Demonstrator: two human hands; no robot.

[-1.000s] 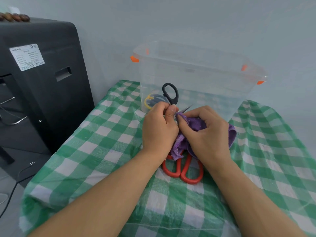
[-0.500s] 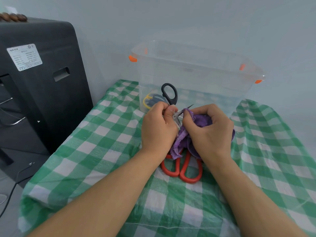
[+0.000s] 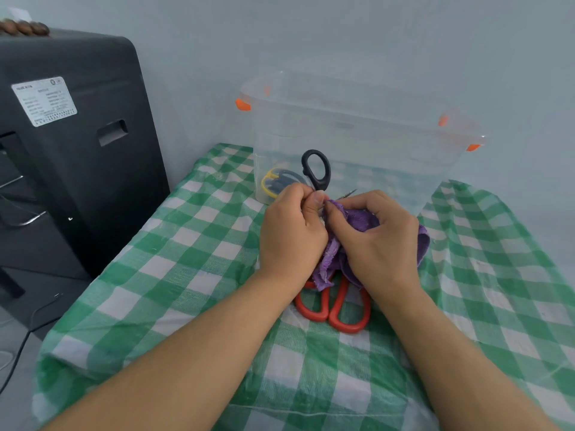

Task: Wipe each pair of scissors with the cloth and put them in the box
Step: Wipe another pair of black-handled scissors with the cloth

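— Pale wall (image 3: 373, 32) behind, green-and-white checked cloth over the tabletop (image 3: 174, 275). What's off to the left of the hands?

— Well left of the left hand (image 3: 291, 231) stands a big black cabinet-like unit (image 3: 77, 157) with a white label (image 3: 44, 101) on its side and a recessed grip. Some brown rounded things lie on its top; I can't tell what they are.

— And the left hand itself?

— Fingers curled, thumb tip pressed against the fingers, pinching the black scissors (image 3: 315, 169) low on the handle. One black loop stands up just above its knuckles.

— Anything beyond it?

— Just past both hands sits the clear plastic box (image 3: 404, 157), orange clips on its rim. Through its near wall, just left of the black loop, I see yellow-handled scissors (image 3: 275, 183) lying on the bottom.

— Where are the blades of the black pair?

— Mostly buried. Only a thin metal tip (image 3: 350, 193) pokes out beyond the right hand's fingers, pointing toward the box.

— The right hand, then?

— The right hand (image 3: 378, 241) is curled round the purple cloth (image 3: 361, 220), bunching it against the blades; its forefinger touches the left thumb. Cloth spills out below between the two wrists and past the far side of the right hand.

— Under the hands?

— Red-handled scissors (image 3: 339, 306) lie flat on the tabletop, loops toward the person, upper part hidden beneath the cloth and the hands.
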